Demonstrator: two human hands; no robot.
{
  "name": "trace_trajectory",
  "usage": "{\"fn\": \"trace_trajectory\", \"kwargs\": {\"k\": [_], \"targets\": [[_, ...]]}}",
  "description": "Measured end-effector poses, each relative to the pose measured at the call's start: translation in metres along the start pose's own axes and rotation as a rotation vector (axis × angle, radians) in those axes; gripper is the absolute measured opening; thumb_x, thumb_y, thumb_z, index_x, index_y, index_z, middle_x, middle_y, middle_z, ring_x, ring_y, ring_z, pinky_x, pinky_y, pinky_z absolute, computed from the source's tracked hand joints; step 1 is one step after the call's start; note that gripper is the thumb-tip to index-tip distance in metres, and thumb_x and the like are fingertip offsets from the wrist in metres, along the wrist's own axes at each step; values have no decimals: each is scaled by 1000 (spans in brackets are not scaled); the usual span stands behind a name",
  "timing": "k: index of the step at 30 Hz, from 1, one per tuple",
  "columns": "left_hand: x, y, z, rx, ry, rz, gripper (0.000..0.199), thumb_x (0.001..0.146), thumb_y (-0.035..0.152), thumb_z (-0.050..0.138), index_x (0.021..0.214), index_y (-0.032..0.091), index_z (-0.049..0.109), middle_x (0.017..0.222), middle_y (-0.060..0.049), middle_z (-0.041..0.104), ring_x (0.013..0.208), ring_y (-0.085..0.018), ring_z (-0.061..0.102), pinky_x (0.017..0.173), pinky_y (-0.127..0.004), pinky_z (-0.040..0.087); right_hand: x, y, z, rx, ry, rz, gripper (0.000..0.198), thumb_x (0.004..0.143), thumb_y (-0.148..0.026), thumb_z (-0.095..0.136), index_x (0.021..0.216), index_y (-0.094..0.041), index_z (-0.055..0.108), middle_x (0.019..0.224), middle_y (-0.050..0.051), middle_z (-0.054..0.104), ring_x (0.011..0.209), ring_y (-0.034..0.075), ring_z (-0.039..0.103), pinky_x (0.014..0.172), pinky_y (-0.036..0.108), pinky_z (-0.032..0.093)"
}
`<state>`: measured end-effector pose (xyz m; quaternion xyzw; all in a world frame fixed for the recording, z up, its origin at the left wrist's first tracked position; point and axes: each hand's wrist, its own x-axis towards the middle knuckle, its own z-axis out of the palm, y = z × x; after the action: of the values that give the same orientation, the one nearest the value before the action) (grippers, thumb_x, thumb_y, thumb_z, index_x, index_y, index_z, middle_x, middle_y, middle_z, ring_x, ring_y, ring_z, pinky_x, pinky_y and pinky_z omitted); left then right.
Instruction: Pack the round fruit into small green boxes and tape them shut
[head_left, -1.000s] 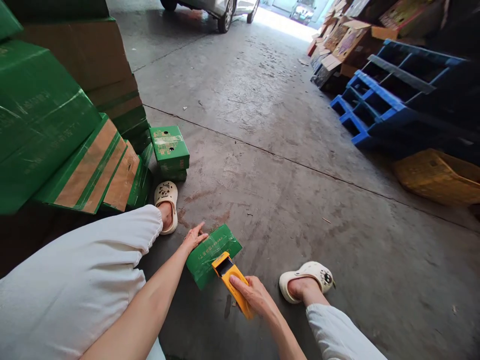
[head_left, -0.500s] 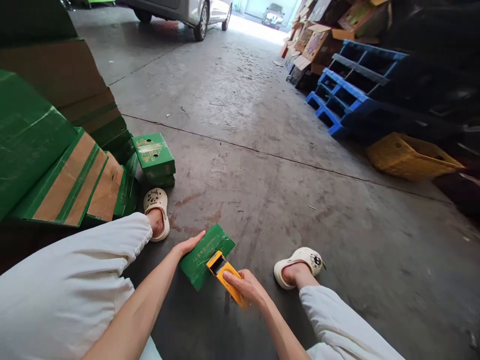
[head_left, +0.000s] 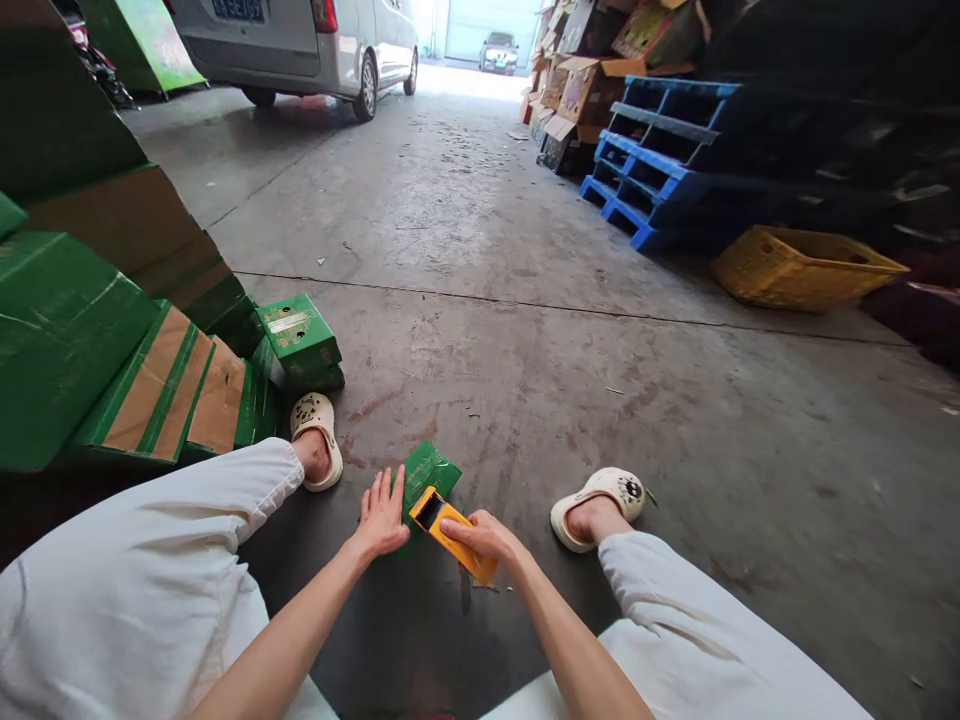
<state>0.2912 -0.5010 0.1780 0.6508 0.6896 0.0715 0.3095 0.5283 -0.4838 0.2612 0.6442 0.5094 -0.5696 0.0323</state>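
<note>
Between my legs a small green cardboard box (head_left: 435, 471) with faint printing stands low near the floor, its lower left part hidden by my hands. My left hand (head_left: 384, 518) lies over its left side, fingers stretched out and spread. My right hand (head_left: 484, 537) is wrapped round a yellow oblong case (head_left: 455, 545) with a dark slot near its upper end, thumb on top. That upper end overlaps the right side of the green box; whether the two touch I cannot tell.
Stacked green cartons (head_left: 165, 385) rise at my left, with a smaller green box (head_left: 300, 335) beside my left clog (head_left: 316, 440). Blue pallets (head_left: 649, 165), a yellow crate (head_left: 806, 265) and cardboard boxes (head_left: 581, 90) line the right. A silver van (head_left: 300, 45) is parked ahead.
My left hand has moved from the box's upper left edge onto its side, with its fingers now spread. The yellow case has shifted slightly up, still in my right hand. The camera view has tilted.
</note>
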Motion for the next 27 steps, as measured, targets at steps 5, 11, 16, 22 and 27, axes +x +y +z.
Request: {"fn": "trace_trajectory", "kwargs": {"k": [5, 11, 16, 22, 27], "targets": [[-31, 18, 25, 253, 56, -91, 141, 56, 38, 90, 171, 25, 9, 177, -20, -6, 163, -46, -3, 125, -67, 9, 1, 4, 4, -46, 42, -35, 52, 87, -62, 72, 71, -13, 68, 65, 4, 64, 61, 16, 60, 50, 24, 32], [-23, 13, 4, 242, 57, -73, 120, 72, 41, 78, 171, 32, 10, 178, -16, 8, 155, -48, 23, 117, -67, 25, -18, -11, 6, 60, -2, -115, 55, 90, -67, 63, 73, -15, 68, 63, 3, 64, 59, 15, 60, 50, 22, 33], [-11, -3, -17, 160, 21, -93, 115, 73, 49, 75, 170, 33, 13, 176, -17, 13, 151, -46, 29, 115, -63, 28, -55, -7, -16, -99, 103, -108, 55, 79, -67, 75, 61, -16, 63, 58, 2, 58, 56, 14, 53, 49, 25, 28], [3, -18, -32, 48, -19, -130, 123, 68, 48, 80, 169, 39, 10, 176, -16, 14, 151, -48, 30, 112, -61, 32, -74, 9, -33, 34, 59, -12, 55, 81, -71, 70, 71, -17, 64, 65, 3, 65, 58, 15, 54, 50, 24, 32], [9, -25, -39, 4, -41, -147, 122, 67, 49, 80, 168, 41, 13, 175, -16, 16, 151, -49, 31, 109, -62, 35, -66, 5, -28, 43, 44, -3, 52, 81, -68, 71, 70, -18, 63, 62, 2, 65, 58, 16, 57, 50, 24, 34]]}}
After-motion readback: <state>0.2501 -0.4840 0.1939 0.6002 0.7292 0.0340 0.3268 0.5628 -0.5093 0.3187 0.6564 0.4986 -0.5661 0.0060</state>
